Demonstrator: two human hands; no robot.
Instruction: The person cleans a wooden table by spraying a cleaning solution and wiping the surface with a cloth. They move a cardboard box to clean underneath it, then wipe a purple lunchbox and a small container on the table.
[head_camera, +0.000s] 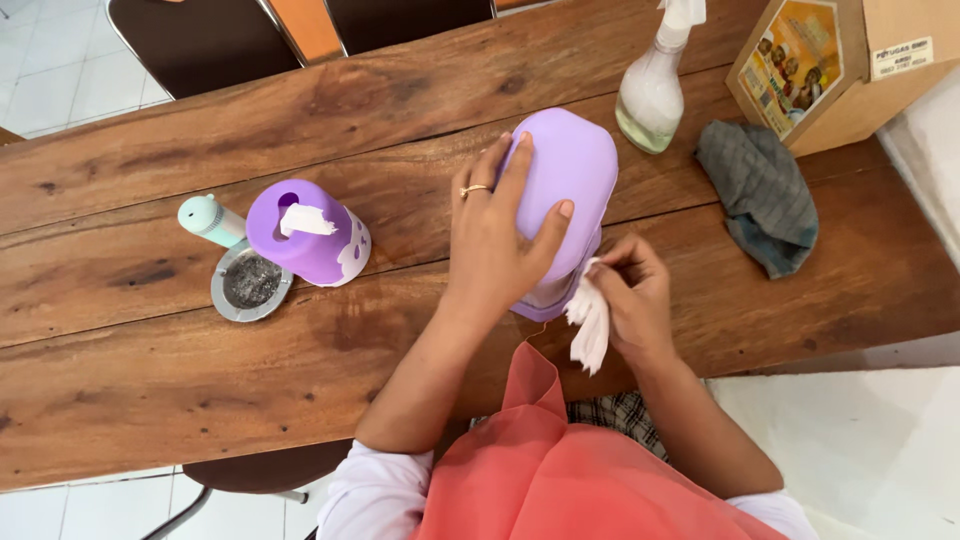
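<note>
My left hand (497, 235) grips a lilac plastic container (570, 170) from above, tilted on the wooden table (150, 370); a ring shows on one finger. My right hand (630, 295) pinches a crumpled white tissue (590, 320) against the container's lower edge. An orange scarf hangs below my hands and hides the table's near edge.
To the left stand a purple tissue holder (310, 235) with a white tissue poking out, a round metal ashtray (250, 283) and a mint-green small bottle (208, 220). A spray bottle (652, 85), a grey cloth (762, 195) and a cardboard box (840, 65) sit at the right. Chairs stand beyond the table.
</note>
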